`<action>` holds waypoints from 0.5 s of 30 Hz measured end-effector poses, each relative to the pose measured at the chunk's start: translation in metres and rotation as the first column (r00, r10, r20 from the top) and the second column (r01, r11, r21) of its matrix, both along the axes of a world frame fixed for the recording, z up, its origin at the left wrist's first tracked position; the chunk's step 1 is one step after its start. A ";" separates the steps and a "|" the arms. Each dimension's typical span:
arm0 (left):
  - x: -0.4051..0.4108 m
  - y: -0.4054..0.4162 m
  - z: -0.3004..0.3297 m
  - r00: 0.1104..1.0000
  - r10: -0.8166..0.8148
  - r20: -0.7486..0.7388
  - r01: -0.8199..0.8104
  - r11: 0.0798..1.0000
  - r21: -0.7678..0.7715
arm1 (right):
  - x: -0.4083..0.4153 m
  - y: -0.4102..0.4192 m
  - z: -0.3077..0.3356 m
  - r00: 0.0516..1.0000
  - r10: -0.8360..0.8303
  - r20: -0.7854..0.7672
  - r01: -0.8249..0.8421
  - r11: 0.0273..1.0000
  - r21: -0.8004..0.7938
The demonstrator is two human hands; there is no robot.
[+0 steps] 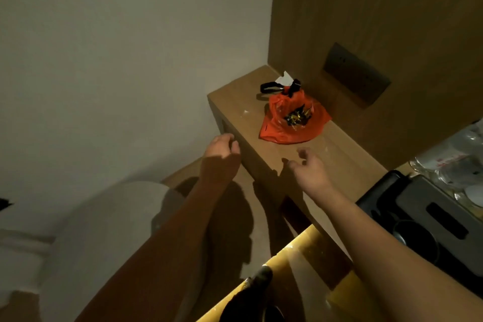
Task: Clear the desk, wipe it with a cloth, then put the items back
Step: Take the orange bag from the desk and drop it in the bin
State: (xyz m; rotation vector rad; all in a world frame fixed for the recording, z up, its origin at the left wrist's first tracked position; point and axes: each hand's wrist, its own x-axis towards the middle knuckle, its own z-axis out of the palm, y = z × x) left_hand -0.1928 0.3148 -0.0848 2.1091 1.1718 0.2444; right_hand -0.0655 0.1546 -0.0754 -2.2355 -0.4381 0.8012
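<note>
Dim light is falling on the wooden desk (pixel 264 149), where an orange bag (pixel 294 120) is sitting near the wall; left hand (pixel 220 148) and right hand (pixel 308 166) are reaching, loosely curled and empty, likely to lift it away.

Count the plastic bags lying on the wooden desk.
1: an orange plastic bag near the desk's far end by the wall. No other bag shows on it.

No text can be read anywhere in this view. Red printing shows on the clear plastic packaging (pixel 452 165) at the right edge, but it is too blurred and small to make out
</note>
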 end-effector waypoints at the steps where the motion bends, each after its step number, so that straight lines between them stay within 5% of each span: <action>1: 0.016 0.013 0.000 0.999 0.017 0.044 -0.014 0.998 -0.064 | 0.015 0.010 0.000 0.996 -0.085 -0.024 0.086 0.996 0.022; 7: 0.127 0.074 -0.019 0.994 0.084 0.072 -0.058 0.951 -0.304 | 0.108 0.054 -0.016 0.817 -0.516 -0.257 0.554 0.826 0.106; 10: 0.170 0.085 -0.044 1.000 -0.015 0.026 0.024 0.920 -0.391 | 0.144 0.070 -0.032 0.746 -0.577 -0.334 0.634 0.768 0.091; 12: 0.194 0.086 -0.057 0.996 0.061 0.070 -0.015 0.853 -0.521 | 0.159 0.077 -0.046 0.733 -0.574 -0.366 0.639 0.765 0.080; 15: 0.219 0.085 -0.076 0.999 -0.026 0.033 0.039 0.857 -0.515 | 0.167 0.086 -0.065 0.693 -0.545 -0.473 0.660 0.743 0.110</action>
